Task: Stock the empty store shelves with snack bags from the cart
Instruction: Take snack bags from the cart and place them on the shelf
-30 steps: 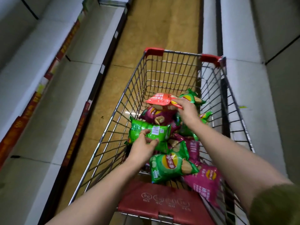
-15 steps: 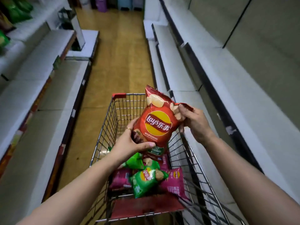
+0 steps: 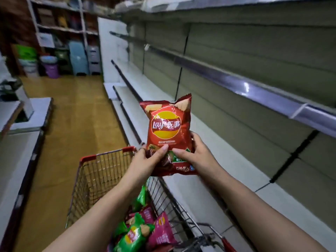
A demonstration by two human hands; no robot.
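Observation:
A red chip bag (image 3: 168, 128) stands upright in the air above the wire cart (image 3: 98, 171). My left hand (image 3: 149, 159) grips its lower left corner and my right hand (image 3: 192, 153) grips its lower right edge, thumbs on the front. Behind the bag runs a bare white shelf (image 3: 227, 160) on the right. Several green and pink snack bags (image 3: 143, 230) lie in the cart below my forearms.
Tiers of bare shelving (image 3: 254, 84) line the right side, with a metal price rail at head height. Low white shelves (image 3: 20, 151) run along the left. The wooden aisle floor (image 3: 72, 110) leads to stacked bins and racks (image 3: 72, 59) at the far end.
The red bag rose from the cart and turned upright. My left hand let go of the green bag and joined the right on the red one. The view swung up toward the right shelves.

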